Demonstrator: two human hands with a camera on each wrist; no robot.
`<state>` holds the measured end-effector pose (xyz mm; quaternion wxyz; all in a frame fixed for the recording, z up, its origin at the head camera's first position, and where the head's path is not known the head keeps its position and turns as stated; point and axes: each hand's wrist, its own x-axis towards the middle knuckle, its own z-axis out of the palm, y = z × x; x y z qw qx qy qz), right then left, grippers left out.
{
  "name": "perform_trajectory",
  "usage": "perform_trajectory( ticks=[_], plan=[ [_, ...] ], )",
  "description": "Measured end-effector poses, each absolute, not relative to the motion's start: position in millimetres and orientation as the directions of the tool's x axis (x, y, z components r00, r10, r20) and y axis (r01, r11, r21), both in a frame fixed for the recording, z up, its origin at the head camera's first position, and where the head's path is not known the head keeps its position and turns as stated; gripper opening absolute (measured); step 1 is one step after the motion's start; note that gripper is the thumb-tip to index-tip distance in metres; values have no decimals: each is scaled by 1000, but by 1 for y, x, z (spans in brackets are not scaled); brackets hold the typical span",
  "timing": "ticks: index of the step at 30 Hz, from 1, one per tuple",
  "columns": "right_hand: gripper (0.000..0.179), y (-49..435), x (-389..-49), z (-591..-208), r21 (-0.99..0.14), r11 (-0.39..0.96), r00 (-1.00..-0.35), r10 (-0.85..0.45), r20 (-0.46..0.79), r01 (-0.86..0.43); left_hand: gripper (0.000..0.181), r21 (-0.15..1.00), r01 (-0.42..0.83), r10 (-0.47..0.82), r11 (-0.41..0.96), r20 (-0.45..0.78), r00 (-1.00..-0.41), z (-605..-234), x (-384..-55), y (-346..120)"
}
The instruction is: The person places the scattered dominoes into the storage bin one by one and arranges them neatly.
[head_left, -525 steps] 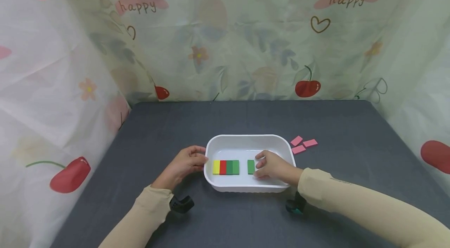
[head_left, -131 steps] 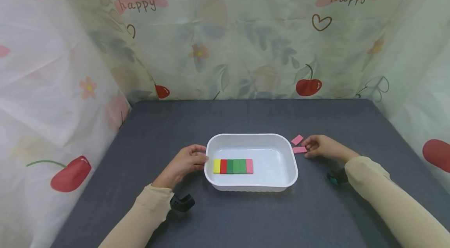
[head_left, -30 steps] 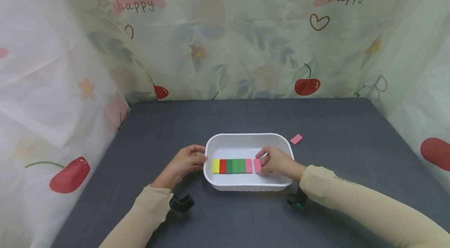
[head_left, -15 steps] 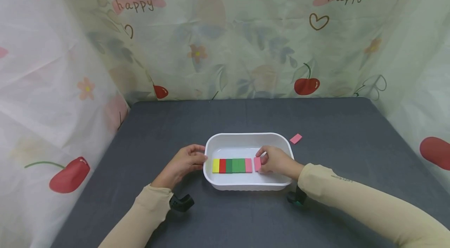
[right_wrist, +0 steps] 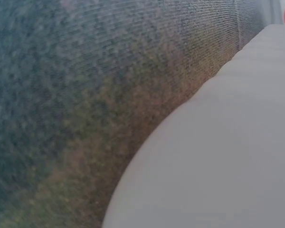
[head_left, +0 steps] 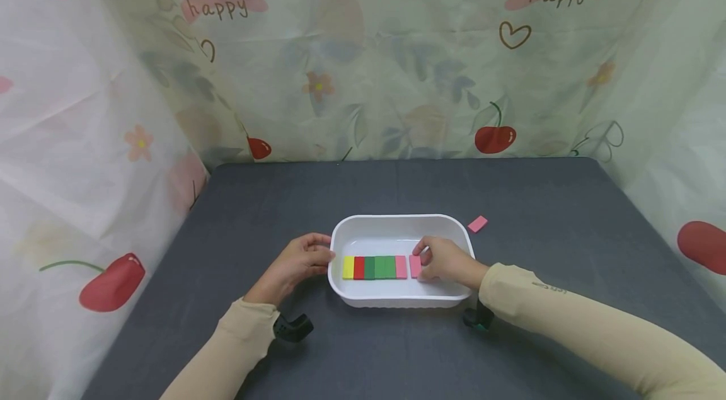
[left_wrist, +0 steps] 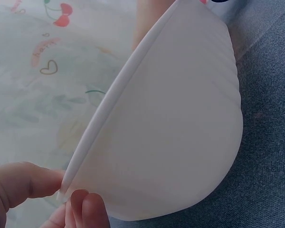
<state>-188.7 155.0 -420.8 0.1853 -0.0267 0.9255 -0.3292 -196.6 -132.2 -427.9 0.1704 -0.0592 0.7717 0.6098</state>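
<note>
In the head view a white plastic tray sits mid-table. Along its floor runs a row of small flat tiles: a yellow tile, a red tile, several green tiles and a pink tile. My right hand reaches over the tray's right end and pinches another pink tile, a narrow gap from the row. At the left end my left hand pinches the tray's rim; the left wrist view shows its thumb at the rim with fingers against the outer wall.
One loose pink tile lies on the dark grey tablecloth, just beyond the tray's right back corner. A printed curtain hangs behind the table and along both sides. The right wrist view is filled by the tray's outer wall and cloth.
Since 17.5 s ago the last green tile and one pink tile joined the row. My right hand then brought a second pink tile from the table into the tray; within the last second it barely moved.
</note>
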Motion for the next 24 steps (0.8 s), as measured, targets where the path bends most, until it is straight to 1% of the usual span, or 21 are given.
perform_trajectory(
  ticks=[9, 17, 24],
  plan=[
    [46, 158, -191, -423, -640, 760, -916, -171, -363, 112, 39, 917, -297, 106, 265, -334, -936, -428, -195, -132],
    [43, 158, -191, -421, -647, 752, -912, -171, -374, 124, 39, 922, -296, 115, 251, -332, -936, -427, -196, -132],
    [44, 158, -189, -419, -663, 737, -913, -174, -370, 129, 39, 921, -292, 117, 257, -330, -937, -428, -196, -133]
  ],
)
